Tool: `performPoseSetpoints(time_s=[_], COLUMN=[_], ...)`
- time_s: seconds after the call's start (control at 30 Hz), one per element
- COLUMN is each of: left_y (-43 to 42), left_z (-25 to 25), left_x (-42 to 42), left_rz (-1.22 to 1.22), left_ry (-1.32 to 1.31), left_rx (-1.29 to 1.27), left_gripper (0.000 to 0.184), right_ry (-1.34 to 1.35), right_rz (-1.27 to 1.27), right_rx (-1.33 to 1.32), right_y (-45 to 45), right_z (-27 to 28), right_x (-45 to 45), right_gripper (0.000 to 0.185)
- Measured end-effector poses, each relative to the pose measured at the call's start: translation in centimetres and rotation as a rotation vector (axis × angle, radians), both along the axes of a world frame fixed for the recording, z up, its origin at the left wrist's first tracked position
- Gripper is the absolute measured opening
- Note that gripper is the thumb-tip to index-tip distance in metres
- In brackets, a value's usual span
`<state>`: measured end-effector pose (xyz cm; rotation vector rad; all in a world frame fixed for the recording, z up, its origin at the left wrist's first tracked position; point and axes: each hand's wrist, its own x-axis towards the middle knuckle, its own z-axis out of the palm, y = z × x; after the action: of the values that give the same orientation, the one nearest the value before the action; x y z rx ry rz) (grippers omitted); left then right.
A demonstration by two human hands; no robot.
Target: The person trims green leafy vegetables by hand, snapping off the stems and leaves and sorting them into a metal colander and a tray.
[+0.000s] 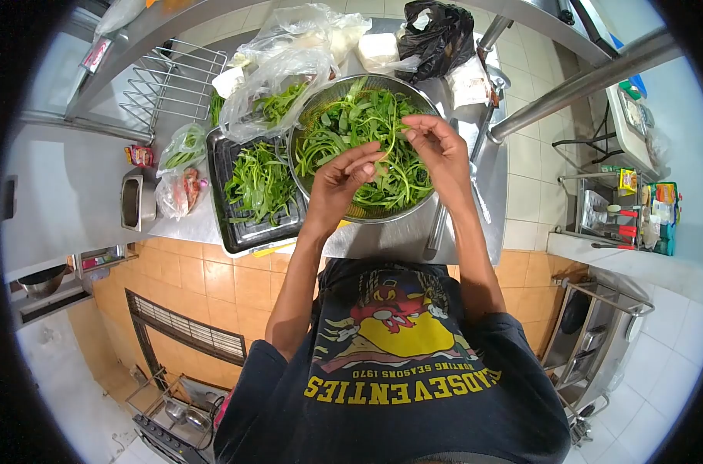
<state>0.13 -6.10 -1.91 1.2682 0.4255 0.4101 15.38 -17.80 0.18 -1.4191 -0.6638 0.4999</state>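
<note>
A round metal strainer heaped with leafy green vegetables stands on the steel table in front of me. Over its left part, my left hand pinches a leafy green stem, thumb against fingers. My right hand is above the strainer's right side, its thumb and forefinger closed on a thin green stem. The two hands are a short way apart, with loose stems between and beneath them. Left of the strainer, a black tray bears another pile of leafy greens.
Clear plastic bags and a black plastic bag lie behind the strainer. A wire rack, a bag of green vegetables and a steel container are at left. A long knife-like tool lies at right, near a metal post.
</note>
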Motion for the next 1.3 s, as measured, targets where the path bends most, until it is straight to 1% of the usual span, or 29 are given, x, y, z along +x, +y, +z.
performPoseSetpoints(time_s=[0.13, 0.23, 0.33, 0.43, 0.53, 0.73, 0.87, 0.97, 1.07, 1.23, 1.3], left_y=[0.0, 0.1, -0.1, 0.1, 0.4, 1.6, 1.1, 0.5, 0.1, -0.1, -0.3], left_z=[0.8, 0.8, 1.0, 0.7, 0.5, 0.9, 0.6, 0.3, 1.0, 1.2, 1.9], left_x=[-0.1, 0.0, 0.0, -0.1, 0.0, -0.7, -0.3, 0.2, 0.4, 0.4, 0.5], left_rz=[-0.047, -0.016, 0.073, 0.130, 0.189, 0.302, 0.290, 0.242, 0.210, 0.171, 0.178], left_ry=[0.041, 0.050, 0.057, 0.059, 0.047, 0.084, 0.081, 0.060, 0.069, 0.047, 0.067], left_rx=[-0.128, -0.180, -0.208, -0.222, -0.242, 0.064, 0.165, 0.155, 0.129, 0.108, 0.034], left_gripper=[0.040, 0.042, 0.042, 0.044, 0.042, 0.035, 0.035, 0.034, 0.034, 0.034, 0.034], right_ry=[-0.014, -0.065, -0.142, -0.350, -0.333, -0.196, -0.383, -0.392, -0.298, -0.065, 0.008], right_rz=[0.002, 0.018, -0.002, -0.046, -0.042, -0.034, 0.066, 0.108, 0.193, 0.191, 0.189], right_rx=[-0.053, -0.088, -0.113, -0.179, -0.172, -0.189, -0.156, -0.172, -0.220, -0.175, -0.158], right_y=[-0.1, -0.2, -0.3, -0.5, -0.6, -0.8, -0.5, 0.2, 0.1, -0.1, -0.2], right_z=[-0.7, -1.3, -2.1, -2.2, -1.9, -1.8, -0.5, -0.3, -0.3, -1.4, -1.6], right_x=[0.3, 0.4, 0.2, 0.3, 0.2, 0.1, -0.6, -0.8, -0.7, -0.6, -0.6], right_gripper=[0.021, 0.023, 0.024, 0.024, 0.023, 0.020, 0.021, 0.020, 0.019, 0.017, 0.016])
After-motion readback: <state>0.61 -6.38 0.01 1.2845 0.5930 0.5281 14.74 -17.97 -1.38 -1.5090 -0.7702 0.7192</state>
